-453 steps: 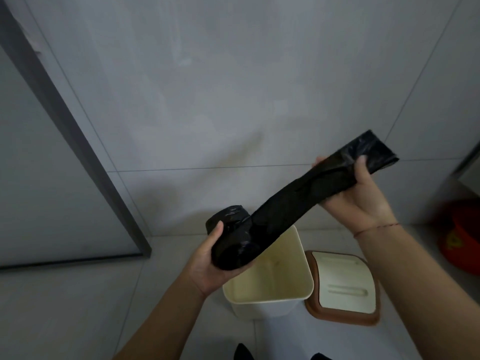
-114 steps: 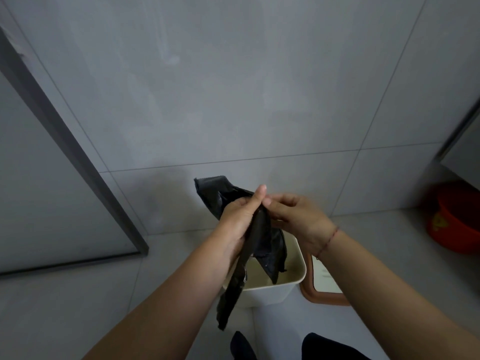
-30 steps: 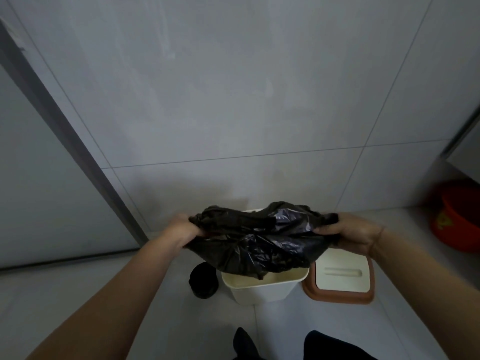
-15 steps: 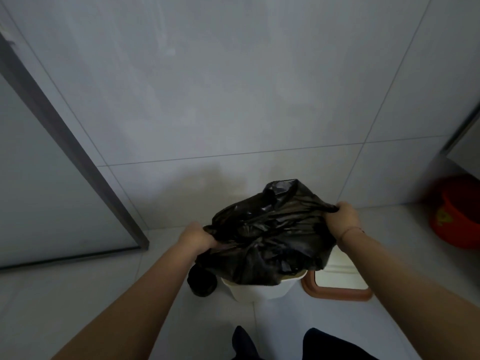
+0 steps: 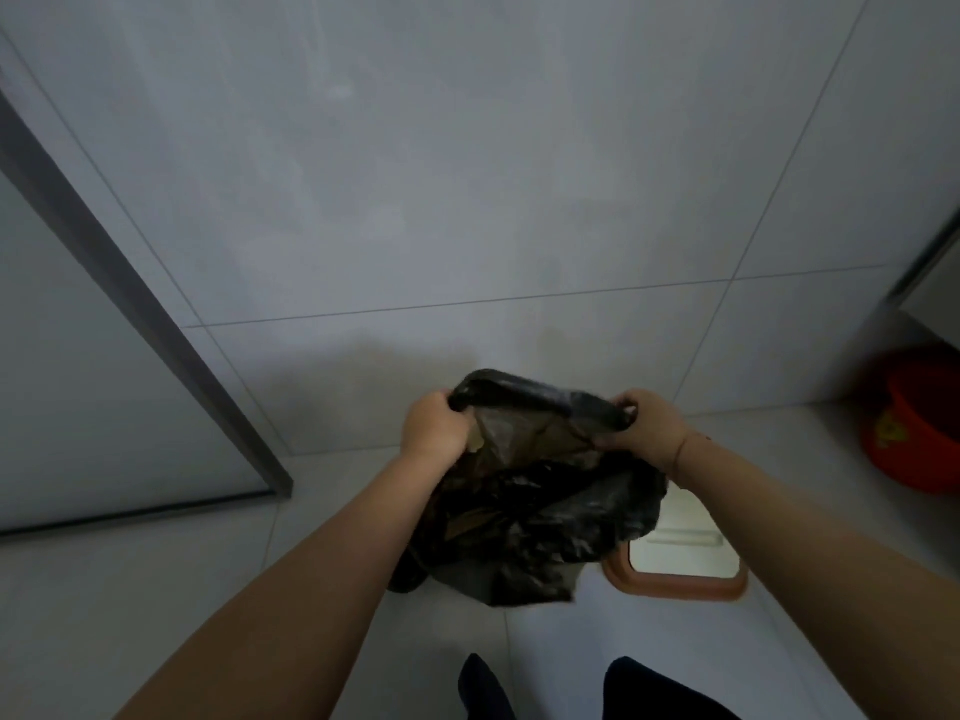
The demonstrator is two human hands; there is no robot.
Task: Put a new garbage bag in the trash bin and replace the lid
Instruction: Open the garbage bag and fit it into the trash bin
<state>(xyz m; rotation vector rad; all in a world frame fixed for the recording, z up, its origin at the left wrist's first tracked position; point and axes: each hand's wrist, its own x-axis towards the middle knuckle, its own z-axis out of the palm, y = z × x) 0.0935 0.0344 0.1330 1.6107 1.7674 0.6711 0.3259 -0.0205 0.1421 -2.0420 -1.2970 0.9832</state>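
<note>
Bag (image 5: 540, 517) lifted, both hands gripping rim; lid (image 5: 685, 563) beside.

The floor (image 5: 156, 589) was pale grey tile with thin grout lines. On it lay the brown-rimmed cream lid (image 5: 685, 558), flat, beside the hanging bag. A red basin (image 5: 919, 428) sat at the far right edge, near the wall.

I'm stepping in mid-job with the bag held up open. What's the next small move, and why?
Probably lower the black garbage bag straight down and feel for the bin's rim. The left hand and right hand hold its mouth stretched open. The bag hides the bin here, and the lid lies on the floor to the right.
</note>
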